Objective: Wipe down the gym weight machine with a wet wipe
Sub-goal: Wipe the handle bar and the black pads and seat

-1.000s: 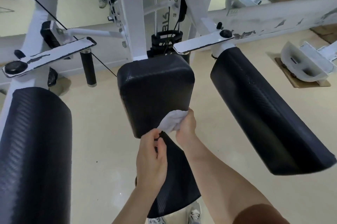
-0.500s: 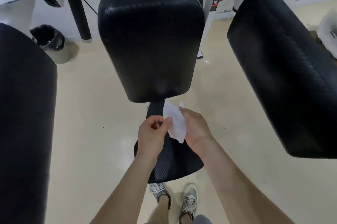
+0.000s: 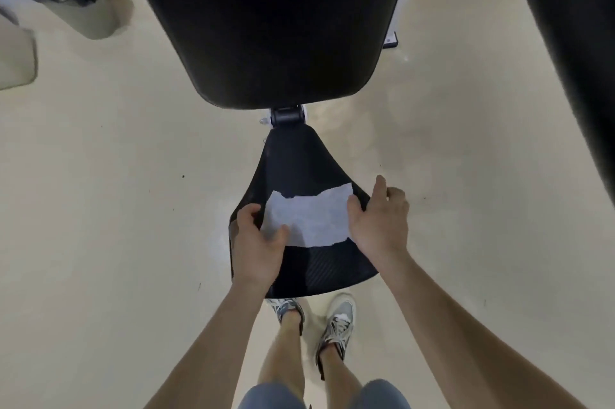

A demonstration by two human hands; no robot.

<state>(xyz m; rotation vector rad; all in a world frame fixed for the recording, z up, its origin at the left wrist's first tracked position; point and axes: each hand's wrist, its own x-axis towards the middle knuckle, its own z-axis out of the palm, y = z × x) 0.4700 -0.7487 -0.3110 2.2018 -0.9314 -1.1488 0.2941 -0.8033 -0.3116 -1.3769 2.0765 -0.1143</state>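
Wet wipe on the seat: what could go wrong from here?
1. The wet wipe lies flat across the seat, with the left hand and right hand only at its ends. Dragged that way, it may bunch or slip.
2. It covers just a middle band, so the seat's narrow end and near edge could be missed.
3. Its top edge looks ragged, so pulling it taut might tear it.

White wet wipe [image 3: 311,219] spread flat across black textured seat pad [image 3: 299,162], edges ragged
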